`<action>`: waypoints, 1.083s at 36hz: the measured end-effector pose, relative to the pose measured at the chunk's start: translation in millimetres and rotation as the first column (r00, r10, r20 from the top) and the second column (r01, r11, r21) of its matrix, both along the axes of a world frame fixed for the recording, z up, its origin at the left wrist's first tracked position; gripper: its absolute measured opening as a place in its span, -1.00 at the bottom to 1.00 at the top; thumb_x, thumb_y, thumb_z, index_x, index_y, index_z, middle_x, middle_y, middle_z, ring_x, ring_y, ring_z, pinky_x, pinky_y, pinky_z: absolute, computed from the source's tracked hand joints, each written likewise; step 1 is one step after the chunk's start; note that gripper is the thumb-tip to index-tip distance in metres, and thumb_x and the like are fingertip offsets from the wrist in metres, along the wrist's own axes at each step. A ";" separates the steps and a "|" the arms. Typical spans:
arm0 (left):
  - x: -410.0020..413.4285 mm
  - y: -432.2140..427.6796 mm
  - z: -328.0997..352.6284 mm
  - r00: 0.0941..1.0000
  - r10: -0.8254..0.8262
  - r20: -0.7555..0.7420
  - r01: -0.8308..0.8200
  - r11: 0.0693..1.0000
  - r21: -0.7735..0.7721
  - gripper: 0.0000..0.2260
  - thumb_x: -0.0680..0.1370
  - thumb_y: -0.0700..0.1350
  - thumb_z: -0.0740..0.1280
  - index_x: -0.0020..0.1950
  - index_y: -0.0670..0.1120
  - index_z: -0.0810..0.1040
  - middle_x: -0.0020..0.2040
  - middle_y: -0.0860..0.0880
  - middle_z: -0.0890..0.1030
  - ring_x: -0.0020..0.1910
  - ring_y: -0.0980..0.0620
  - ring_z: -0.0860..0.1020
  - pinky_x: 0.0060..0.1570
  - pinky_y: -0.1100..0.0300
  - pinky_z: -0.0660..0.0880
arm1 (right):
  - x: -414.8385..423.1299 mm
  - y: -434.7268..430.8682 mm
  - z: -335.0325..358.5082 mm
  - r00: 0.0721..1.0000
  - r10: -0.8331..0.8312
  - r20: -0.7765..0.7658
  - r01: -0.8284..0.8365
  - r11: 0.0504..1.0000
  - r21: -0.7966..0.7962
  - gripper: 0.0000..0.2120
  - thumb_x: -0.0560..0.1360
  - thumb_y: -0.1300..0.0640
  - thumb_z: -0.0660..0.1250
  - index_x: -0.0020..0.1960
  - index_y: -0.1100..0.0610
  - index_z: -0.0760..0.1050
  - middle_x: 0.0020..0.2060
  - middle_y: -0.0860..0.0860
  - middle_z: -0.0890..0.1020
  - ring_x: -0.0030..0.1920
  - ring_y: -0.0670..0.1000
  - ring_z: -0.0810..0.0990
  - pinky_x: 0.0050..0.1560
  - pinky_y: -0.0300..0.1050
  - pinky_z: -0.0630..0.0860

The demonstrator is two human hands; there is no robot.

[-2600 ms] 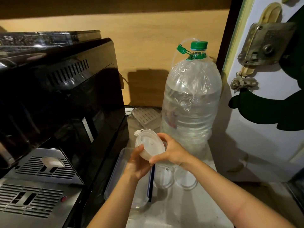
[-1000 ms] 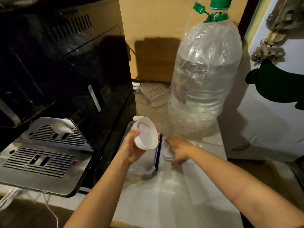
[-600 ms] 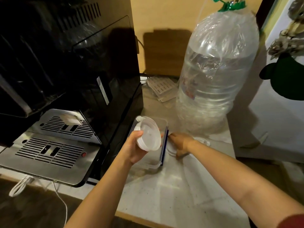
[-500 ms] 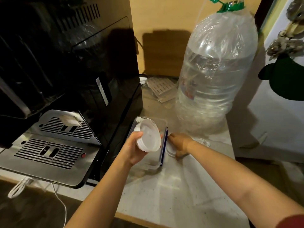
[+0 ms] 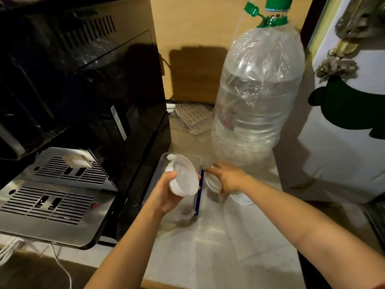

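Round tub (image 5: 183,178), flat face tilted toward camera, gripped by left hand (image 5: 164,195), right hand (image 5: 230,177) curled over clear container (image 5: 212,183)

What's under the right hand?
A small clear round container; only its left rim shows, the right hand gripping it covers the rest. A second round piece shows under the wrist, partly hidden.

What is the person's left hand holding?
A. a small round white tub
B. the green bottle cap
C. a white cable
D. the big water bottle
A: the left hand grips the small round white tub; the right hand grips a clear round piece on the counter, and the green cap sits on the big bottle.
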State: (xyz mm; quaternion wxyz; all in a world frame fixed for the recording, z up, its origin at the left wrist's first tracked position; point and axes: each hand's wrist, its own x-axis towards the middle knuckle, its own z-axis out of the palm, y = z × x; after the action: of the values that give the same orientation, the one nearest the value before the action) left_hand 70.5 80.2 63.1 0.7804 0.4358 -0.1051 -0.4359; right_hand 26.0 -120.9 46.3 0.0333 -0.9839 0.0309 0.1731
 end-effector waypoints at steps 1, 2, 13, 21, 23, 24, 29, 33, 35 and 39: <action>0.0 -1.4 -0.3 1.000 0.003 -0.006 -0.003 1.000 -0.006 -0.13 -0.06 0.10 0.59 0.18 -0.09 0.40 -0.01 -0.15 0.56 -0.05 -0.08 0.63 -0.11 0.03 0.61 | -1.6 -1.0 5.5 1.000 -0.002 0.023 0.002 1.000 0.010 -0.13 0.30 0.06 0.49 0.47 -0.10 0.09 0.35 0.11 0.32 0.30 0.15 0.34 0.23 0.00 0.42; 0.2 -3.0 -0.6 1.000 0.008 -0.013 -0.008 1.000 -0.008 -0.12 -0.07 0.10 0.59 0.19 -0.09 0.40 0.00 -0.15 0.55 -0.06 -0.08 0.63 -0.12 0.04 0.62 | -2.8 -1.6 11.6 0.999 -0.005 0.045 0.005 1.000 0.021 -0.15 0.31 0.05 0.48 0.46 -0.14 0.09 0.37 0.11 0.30 0.31 0.15 0.33 0.23 -0.01 0.41; 2.9 -35.7 15.6 0.997 0.024 -0.067 -0.028 0.998 -0.052 0.01 -0.14 0.08 0.60 0.25 -0.13 0.34 0.01 -0.15 0.54 0.01 -0.14 0.55 0.00 -0.01 0.48 | -18.2 -21.8 88.1 0.908 -0.254 0.333 0.130 0.927 0.352 -0.24 0.35 0.09 0.45 0.40 -0.30 0.17 0.45 0.09 0.12 0.44 0.14 0.13 0.38 0.02 0.28; -1.3 -62.6 34.0 0.992 -0.042 -0.121 0.023 0.988 -0.153 -0.15 -0.17 0.06 0.61 0.07 -0.08 0.48 -0.10 -0.11 0.61 -0.09 -0.06 0.55 -0.18 0.14 0.60 | -34.2 -22.7 131.6 0.740 -0.440 0.509 -0.072 0.701 0.710 -0.33 0.32 0.20 0.50 0.21 -0.29 0.25 0.22 0.00 0.26 0.26 0.04 0.33 0.21 -0.20 0.32; -2.8 -70.1 38.4 0.991 -0.064 -0.121 0.043 0.985 -0.166 -0.16 -0.17 0.05 0.61 0.07 -0.09 0.47 -0.11 -0.11 0.62 -0.08 -0.06 0.53 -0.12 0.10 0.55 | -35.0 -21.4 137.0 0.698 -0.476 0.535 -0.121 0.658 0.743 -0.32 0.27 0.13 0.53 0.13 -0.35 0.21 0.20 0.02 0.30 0.23 0.01 0.36 0.17 -0.33 0.35; -3.7 -73.9 40.8 0.990 -0.077 -0.119 0.056 0.983 -0.174 -0.15 -0.15 0.05 0.61 0.10 -0.10 0.46 -0.08 -0.12 0.59 -0.05 -0.07 0.51 -0.05 0.07 0.50 | -35.6 -20.2 140.1 0.678 -0.497 0.541 -0.139 0.637 0.758 -0.34 0.23 0.07 0.52 0.11 -0.37 0.22 0.21 0.02 0.33 0.19 -0.01 0.38 0.10 -0.43 0.38; -8.9 -90.8 43.8 0.991 -0.115 -0.073 0.098 0.974 -0.206 -0.18 -0.10 0.08 0.60 0.10 -0.11 0.46 -0.13 -0.11 0.64 -0.15 -0.04 0.62 -0.14 0.10 0.56 | -40.1 -14.8 152.2 0.607 -0.620 0.498 -0.239 0.455 0.858 -0.41 0.12 -0.06 0.41 0.08 -0.31 0.27 0.08 -0.29 0.36 -0.02 -0.19 0.48 -0.14 -0.49 0.49; -14.3 -99.8 44.7 0.987 -0.147 -0.061 0.130 0.967 -0.221 -0.21 -0.09 0.08 0.61 0.07 -0.12 0.49 -0.14 -0.13 0.65 -0.16 -0.05 0.63 -0.20 0.12 0.59 | -38.3 -16.1 152.6 0.566 -0.687 0.456 -0.293 0.350 0.890 -0.38 0.09 -0.12 0.36 0.11 -0.38 0.27 0.17 -0.22 0.36 0.11 -0.20 0.46 0.00 -0.30 0.50; -16.1 -103.4 44.1 0.985 -0.162 -0.062 0.145 0.966 -0.216 -0.23 -0.10 0.08 0.61 0.05 -0.12 0.51 -0.16 -0.13 0.66 -0.17 -0.05 0.64 -0.21 0.12 0.59 | -37.1 -18.0 150.7 0.566 -0.700 0.436 -0.314 0.306 0.899 -0.34 0.11 -0.10 0.36 0.14 -0.45 0.22 0.18 -0.29 0.35 0.06 -0.36 0.50 0.05 -0.22 0.51; -18.5 -109.2 43.0 0.982 -0.174 -0.074 0.152 0.959 -0.237 -0.26 -0.12 0.05 0.62 0.00 -0.12 0.54 -0.18 -0.14 0.66 -0.20 -0.05 0.64 -0.23 0.13 0.59 | -33.7 -19.4 142.1 0.570 -0.721 0.395 -0.380 0.194 0.904 -0.35 0.12 -0.03 0.38 0.14 -0.41 0.31 0.18 -0.30 0.38 0.06 -0.30 0.53 0.06 -0.22 0.52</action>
State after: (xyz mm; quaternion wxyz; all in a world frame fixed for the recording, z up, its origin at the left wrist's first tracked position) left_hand 51.9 -29.0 106.0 0.7912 0.3111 -0.1536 -0.5036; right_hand -7.7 -140.3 188.4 0.6683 -0.6744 0.0299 -0.3127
